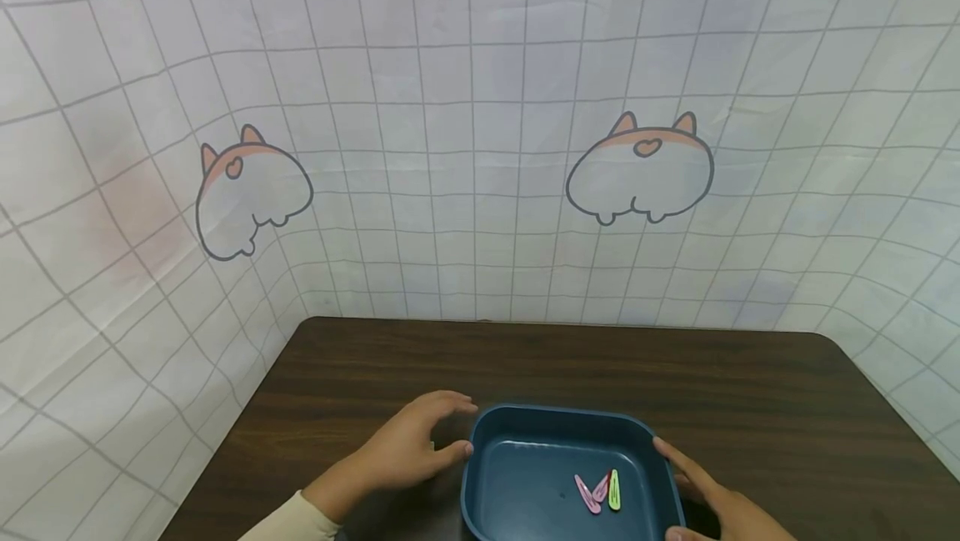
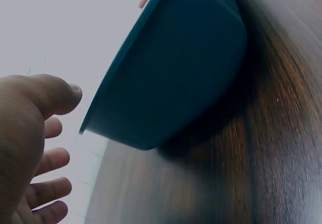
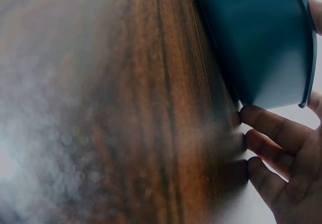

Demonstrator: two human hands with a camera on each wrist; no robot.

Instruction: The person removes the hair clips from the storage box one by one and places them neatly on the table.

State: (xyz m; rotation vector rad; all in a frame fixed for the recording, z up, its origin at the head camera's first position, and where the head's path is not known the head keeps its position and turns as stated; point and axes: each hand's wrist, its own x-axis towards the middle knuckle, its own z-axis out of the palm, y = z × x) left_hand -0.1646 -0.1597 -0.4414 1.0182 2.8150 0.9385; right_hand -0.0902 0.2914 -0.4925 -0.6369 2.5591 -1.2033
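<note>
A dark blue rectangular basin (image 1: 547, 410) stands on the table, low in the head view. Inside, towards its right side, lie two pink snap hair clips (image 1: 587, 494) and a light green one (image 1: 614, 489). My left hand (image 1: 405, 445) is beside the basin's left wall, thumb and fingers spread apart; the left wrist view shows a gap between thumb and rim. At the right side, my right hand (image 1: 723, 503) touches the rim with an extended index finger. Its other fingers (image 3: 274, 126) reach low along the outer wall, near the tabletop.
The dark wood-grain table (image 1: 360, 358) has rounded back corners. A white cloth (image 1: 517, 274) with grey grid lines and cartoon corgi prints surrounds it at the back and both sides.
</note>
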